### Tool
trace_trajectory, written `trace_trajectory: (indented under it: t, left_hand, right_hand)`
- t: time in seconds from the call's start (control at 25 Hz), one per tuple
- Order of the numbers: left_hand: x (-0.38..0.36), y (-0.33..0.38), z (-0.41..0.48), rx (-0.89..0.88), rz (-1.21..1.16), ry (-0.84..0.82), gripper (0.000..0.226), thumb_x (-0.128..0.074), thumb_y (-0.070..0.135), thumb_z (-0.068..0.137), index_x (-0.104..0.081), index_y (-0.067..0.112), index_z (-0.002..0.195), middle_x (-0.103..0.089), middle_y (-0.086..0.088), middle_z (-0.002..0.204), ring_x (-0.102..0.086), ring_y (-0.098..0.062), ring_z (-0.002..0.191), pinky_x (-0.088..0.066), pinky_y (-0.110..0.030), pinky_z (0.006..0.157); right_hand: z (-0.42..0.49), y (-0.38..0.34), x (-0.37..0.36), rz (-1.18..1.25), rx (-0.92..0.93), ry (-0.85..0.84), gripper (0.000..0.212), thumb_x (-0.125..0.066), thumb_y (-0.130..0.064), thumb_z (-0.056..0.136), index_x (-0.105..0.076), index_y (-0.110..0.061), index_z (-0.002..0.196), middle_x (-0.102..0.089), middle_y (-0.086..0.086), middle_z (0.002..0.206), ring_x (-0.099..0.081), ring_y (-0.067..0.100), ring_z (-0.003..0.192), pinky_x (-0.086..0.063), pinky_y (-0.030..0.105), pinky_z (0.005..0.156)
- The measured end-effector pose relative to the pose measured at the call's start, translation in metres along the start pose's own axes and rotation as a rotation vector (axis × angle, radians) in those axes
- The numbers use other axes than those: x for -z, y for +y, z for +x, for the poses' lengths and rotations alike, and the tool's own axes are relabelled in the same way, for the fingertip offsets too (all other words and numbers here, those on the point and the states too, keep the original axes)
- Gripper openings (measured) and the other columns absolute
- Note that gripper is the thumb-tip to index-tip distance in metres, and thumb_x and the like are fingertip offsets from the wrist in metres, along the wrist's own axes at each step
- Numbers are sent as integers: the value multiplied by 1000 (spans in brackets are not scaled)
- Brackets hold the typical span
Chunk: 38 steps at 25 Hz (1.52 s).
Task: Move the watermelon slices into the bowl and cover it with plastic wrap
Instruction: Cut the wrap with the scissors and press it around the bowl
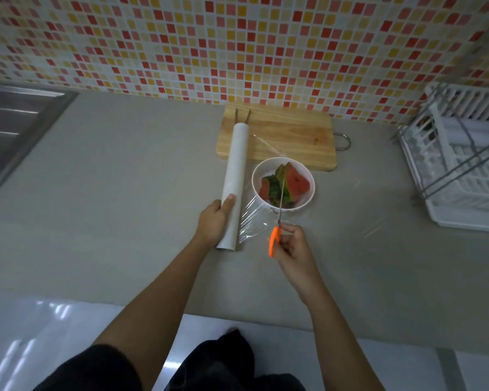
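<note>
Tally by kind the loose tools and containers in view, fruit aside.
wrap roll: 1
bowl: 1
scissors: 1
cutting board: 1
thin sticks: 2
dish rack: 1
total: 7

Grey bench [124, 193] backed by a mosaic wall [237, 38] of red, yellow and white tiles. Steel sink [14, 122] at far left. Wooden board [288, 136] lies against the wall, with a metal loop [343, 142] at its right end and two thin sticks [242, 115] on its left corner. White dish rack [463, 165] at far right.
</note>
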<state>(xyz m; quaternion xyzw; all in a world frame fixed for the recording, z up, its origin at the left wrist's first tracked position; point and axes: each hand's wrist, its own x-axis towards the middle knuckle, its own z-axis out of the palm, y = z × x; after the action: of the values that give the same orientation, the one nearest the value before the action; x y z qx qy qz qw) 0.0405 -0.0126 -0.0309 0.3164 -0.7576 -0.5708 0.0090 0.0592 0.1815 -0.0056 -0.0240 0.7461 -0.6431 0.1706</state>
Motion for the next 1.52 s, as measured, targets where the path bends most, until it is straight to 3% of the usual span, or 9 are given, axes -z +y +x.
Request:
trace_trajectory:
  t: [0.08,0.16,0.32,0.52,0.68,0.8,1.16,1.36,1.52]
  left_hand:
    - [1,3,0,10,1,4,49,-46,53,91,-60,7,84,-61,-10,88,-56,-26,83,-44,-38,77]
    - [2,4,-3,14,-1,3,50,-46,54,91,-62,7,88,-62,-9,90,-56,-25,82,-44,-34,69]
    - [3,7,-9,19,14,-8,46,-44,57,90,-61,14,89,-61,-6,92,-55,-21,81,-39,-30,65]
    - [8,7,-9,30,-39,-50,51,-44,64,83,-62,17,95,-64,-11,106,-63,-28,96,-50,-42,88]
    - [9,3,-4,35,-72,-94,54,-45,66,81,-63,17,97,-66,-10,106,-64,-28,97,-50,-45,90]
    - [11,2,0,55,-108,-133,54,-45,67,79,-64,19,94,-67,-8,105,-65,-25,96,-51,-42,88]
    - [13,-2,3,41,-101,-159,49,-41,70,76,-61,25,80,-66,-1,96,-64,-22,91,-51,-39,82]
    - [14,-3,4,54,-98,-160,50,-41,72,74,-61,27,81,-66,-3,100,-64,-22,93,-51,-44,90]
    - [15,-4,4,75,-142,-177,61,-44,73,71,-66,20,92,-68,-7,104,-66,-26,95,-50,-48,92]
  right_hand:
    - [-8,5,-7,27,-36,-24,23,-70,-20,81,-53,-30,92,-66,0,78,-59,0,65,-47,15,65]
    - [-21,11,-15,34,-57,-26,24,-72,-22,80,-51,-26,90,-65,0,76,-58,0,64,-45,14,64]
    - [-48,18,-34,72,-73,-41,26,-65,-21,87,-41,-14,78,-50,-18,45,-48,-7,44,-34,6,49]
    - [-75,25,-50,8,-167,-90,53,-59,-38,90,-38,-23,43,-37,-15,35,-36,-2,38,-26,8,43]
    - [-76,31,-65,-43,-259,-133,51,-58,-56,82,-41,-21,49,-37,3,55,-37,6,47,-34,11,50]
    - [-66,27,-74,-2,-275,-143,48,-58,-60,78,-44,-19,59,-39,9,64,-42,10,60,-39,23,66]
    - [-41,21,-83,60,-284,-112,41,-57,-52,83,-49,-23,55,-48,3,62,-46,15,67,-41,32,74]
    - [-37,33,-81,99,-191,-82,28,-61,-21,88,-47,-17,65,-42,-3,59,-40,8,59,-35,31,66]
    - [-33,30,-83,157,-228,-83,23,-62,-30,86,-50,-20,69,-47,-2,63,-43,10,65,-38,33,71]
